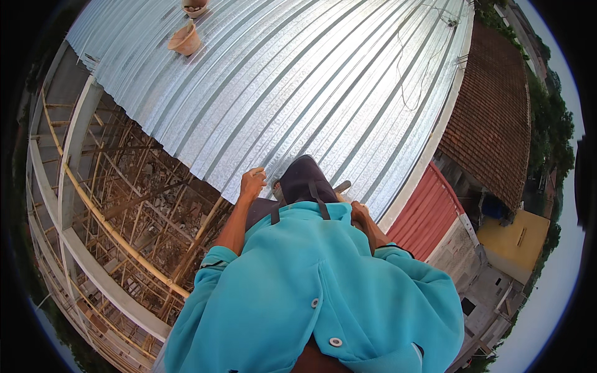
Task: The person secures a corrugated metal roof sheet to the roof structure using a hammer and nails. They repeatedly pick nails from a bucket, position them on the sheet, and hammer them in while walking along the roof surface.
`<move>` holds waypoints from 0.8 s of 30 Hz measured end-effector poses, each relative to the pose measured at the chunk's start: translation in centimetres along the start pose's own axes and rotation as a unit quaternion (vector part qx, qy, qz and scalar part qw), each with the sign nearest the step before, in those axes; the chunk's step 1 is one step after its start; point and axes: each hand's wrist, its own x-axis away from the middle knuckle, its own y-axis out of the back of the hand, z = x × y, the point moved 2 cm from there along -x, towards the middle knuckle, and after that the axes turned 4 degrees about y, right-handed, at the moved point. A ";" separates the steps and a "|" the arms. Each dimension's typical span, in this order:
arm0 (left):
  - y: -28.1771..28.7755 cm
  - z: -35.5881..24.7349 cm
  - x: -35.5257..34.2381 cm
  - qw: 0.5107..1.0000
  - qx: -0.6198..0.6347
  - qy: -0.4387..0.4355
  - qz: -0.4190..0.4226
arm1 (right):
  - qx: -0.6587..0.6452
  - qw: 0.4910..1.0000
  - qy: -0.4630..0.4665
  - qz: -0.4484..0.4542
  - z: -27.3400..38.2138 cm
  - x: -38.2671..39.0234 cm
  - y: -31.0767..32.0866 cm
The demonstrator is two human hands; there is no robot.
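Beside my raised knee, my left hand is just above the lower edge of the silvery corrugated roof sheet. Its fingers are curled and closed; anything pinched in them is too small to name. Low on the other side, my right hand is closed like a fist, partly hidden by my turquoise jacket. A short greyish-brown blunt stub sticks out just past it, over the metal. Whether my right hand holds that stub is hidden. My dark-clothed knee rises between both hands.
An orange bucket and a second vessel stand farther up the sheets. Loose wire lies at the upper right. Left of the roof edge, bamboo poles and concrete beams surround a deep drop. Red sheeting lies lower right.
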 end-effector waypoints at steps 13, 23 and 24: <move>12.3 -1.9 -7.6 0.944 0.102 0.218 -0.226 | 0.106 0.991 0.058 0.064 22.4 -15.8 16.5; 5.4 -18.1 -14.6 0.981 0.024 0.079 -0.178 | -0.106 0.992 0.057 -0.042 18.1 -18.8 24.6; 5.0 -18.2 -15.5 0.985 0.019 0.051 -0.165 | -0.106 0.991 0.055 -0.064 17.6 -17.6 24.4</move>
